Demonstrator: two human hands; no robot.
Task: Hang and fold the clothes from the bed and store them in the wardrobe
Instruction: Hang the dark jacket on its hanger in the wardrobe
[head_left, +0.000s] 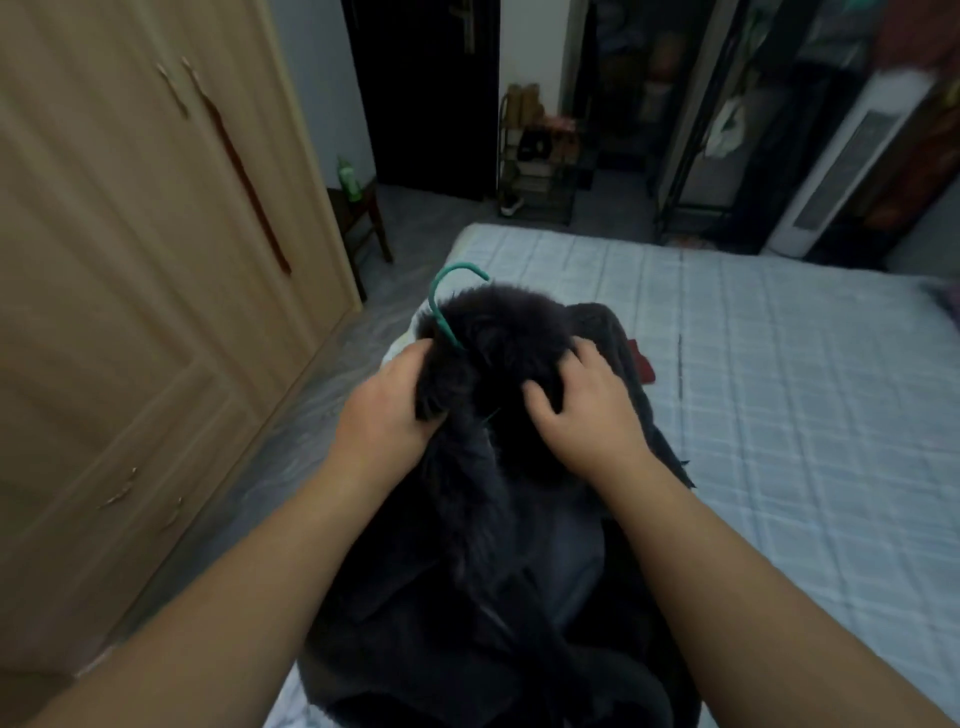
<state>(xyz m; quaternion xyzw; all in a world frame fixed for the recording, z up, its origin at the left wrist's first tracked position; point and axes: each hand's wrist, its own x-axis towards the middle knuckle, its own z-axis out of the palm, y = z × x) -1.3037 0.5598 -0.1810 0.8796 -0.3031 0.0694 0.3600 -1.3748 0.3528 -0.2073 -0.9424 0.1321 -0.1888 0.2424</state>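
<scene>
A dark fluffy coat (488, 545) with a fur collar lies on the near corner of the bed (779, 395). A green hanger hook (447, 301) sticks out of the collar at its far end. My left hand (389, 410) grips the left side of the fur collar, thumb and fingers curled round it. On the right side of the collar, my right hand (582, 405) presses into the fur with curled fingers. The rest of the hanger is hidden inside the coat. The beige wardrobe (130, 291) stands to the left with its doors closed.
A red garment (641, 364) peeks out from under the coat's right edge. A small wooden stool (363, 228) with a green bottle (349, 179) stands by the wardrobe's far end. A shoe rack (540, 156), dark clothes racks and a white tower unit (841, 166) line the far wall.
</scene>
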